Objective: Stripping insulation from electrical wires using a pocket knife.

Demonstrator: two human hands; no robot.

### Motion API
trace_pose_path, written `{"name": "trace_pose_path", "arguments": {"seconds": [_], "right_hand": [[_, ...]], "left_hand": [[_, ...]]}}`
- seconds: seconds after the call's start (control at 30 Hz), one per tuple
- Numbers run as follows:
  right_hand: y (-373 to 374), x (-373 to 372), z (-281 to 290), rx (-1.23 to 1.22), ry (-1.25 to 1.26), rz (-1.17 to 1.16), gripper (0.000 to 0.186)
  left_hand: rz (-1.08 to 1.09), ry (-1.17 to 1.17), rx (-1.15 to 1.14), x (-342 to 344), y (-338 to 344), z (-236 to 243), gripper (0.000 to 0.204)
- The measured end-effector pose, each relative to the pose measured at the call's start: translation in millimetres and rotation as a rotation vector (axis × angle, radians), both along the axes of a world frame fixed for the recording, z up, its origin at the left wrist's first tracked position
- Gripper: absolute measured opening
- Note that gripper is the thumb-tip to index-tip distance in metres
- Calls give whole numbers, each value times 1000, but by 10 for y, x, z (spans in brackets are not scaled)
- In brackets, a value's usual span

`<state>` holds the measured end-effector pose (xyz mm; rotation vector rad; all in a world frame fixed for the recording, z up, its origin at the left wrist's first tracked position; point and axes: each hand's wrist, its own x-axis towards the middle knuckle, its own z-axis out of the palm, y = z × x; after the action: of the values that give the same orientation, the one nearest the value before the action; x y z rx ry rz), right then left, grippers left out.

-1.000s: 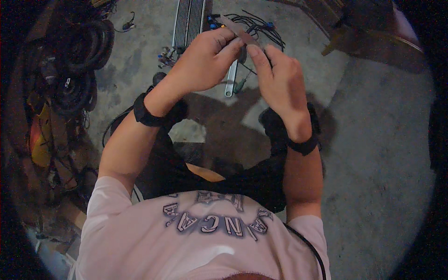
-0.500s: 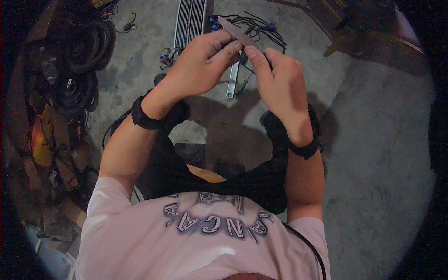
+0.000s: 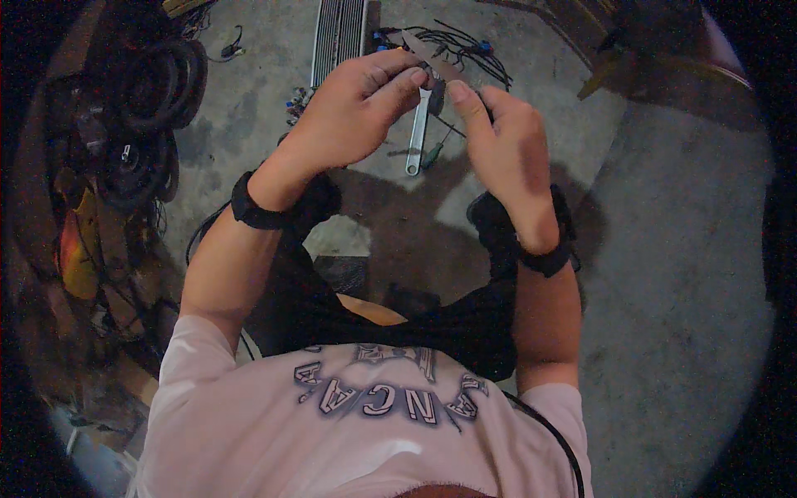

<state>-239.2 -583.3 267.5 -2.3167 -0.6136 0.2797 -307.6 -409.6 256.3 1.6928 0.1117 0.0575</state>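
Note:
My right hand (image 3: 506,153) is closed round a knife, its silvery blade (image 3: 430,55) pointing up and left, the thumb near the base of the blade. My left hand (image 3: 357,112) pinches a small dark piece (image 3: 426,71), too small to make out, close under the blade. Whether the blade touches it I cannot tell. Below the fingers a silver wrench (image 3: 414,149) lies on the floor, with a green-handled screwdriver (image 3: 432,153) beside it. Behind my hands lie tangled black cables (image 3: 486,62) with blue connectors and a finned aluminium box (image 3: 337,41), partly hidden by my left hand.
Coiled black hoses or tyres (image 3: 158,87), dark clutter and a yellow-red item (image 3: 79,257) fill the left side. Brown boards (image 3: 598,79) lie at the back right on the grey concrete floor (image 3: 681,274). My legs are bent below my hands.
My right hand and the knife have shifted slightly right. My left hand has moved a little, still pinching at the same place. The small dark piece now shows more between the fingers.

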Motion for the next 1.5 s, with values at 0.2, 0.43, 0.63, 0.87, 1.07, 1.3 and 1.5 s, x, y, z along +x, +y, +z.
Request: {"name": "trace_pose_path", "arguments": {"seconds": [0.2, 0.43, 0.63, 0.87, 1.07, 1.3, 1.5], "right_hand": [[-61, 18, -70, 22, 4, -3, 49], [-58, -8, -131, -1, 6, 16, 49], [63, -42, -117, -27, -19, 28, 49], [21, -55, -146, 68, 23, 29, 48], [-342, 344, -157, 79, 49, -104, 42], [-105, -203, -71, 227, 20, 24, 42], [-112, -296, -113, 155, 3, 151, 44]], "left_hand": [[-20, 51, 55, -20, 4, 31, 24], [-43, 74, 51, -37, 26, -36, 24], [-63, 132, 117, -68, 0, 4, 25], [-8, 154, -23, -107, 13, -15, 24], [155, 59, -97, -329, 71, 127, 23], [42, 296, -415, -266, -34, 15, 25], [122, 350, -446, -294, -130, 39, 19]]}}
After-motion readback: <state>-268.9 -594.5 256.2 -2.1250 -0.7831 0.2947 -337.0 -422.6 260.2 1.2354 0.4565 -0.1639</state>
